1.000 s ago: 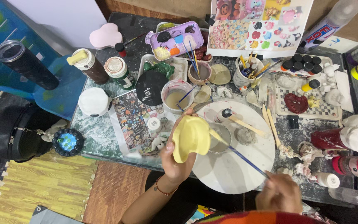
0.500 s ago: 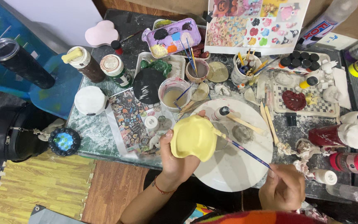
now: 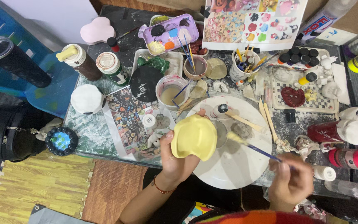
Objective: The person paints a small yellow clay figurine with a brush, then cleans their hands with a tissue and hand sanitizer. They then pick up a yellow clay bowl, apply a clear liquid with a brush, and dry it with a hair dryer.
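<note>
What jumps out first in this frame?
The pale yellow piece at centre, held up by the left hand over the round white plate. Just right of it, the right hand aims a thin brush at the piece. Behind them, the table is crowded: a purple palette with paint blobs at top centre, and a black tumbler far left.

The person is working bare-handed, wearing no gloves. The left hand (image 3: 178, 159) is showing a thin reddish beaded bracelet (image 3: 161, 188) just below it at the wrist, and the forearm is running bare. The right hand (image 3: 290, 182) is appearing slightly blurred, without rings that can be made out. A bright garment (image 3: 266, 217) in red, orange and yellow is showing below the hands, at the bottom edge.
</note>
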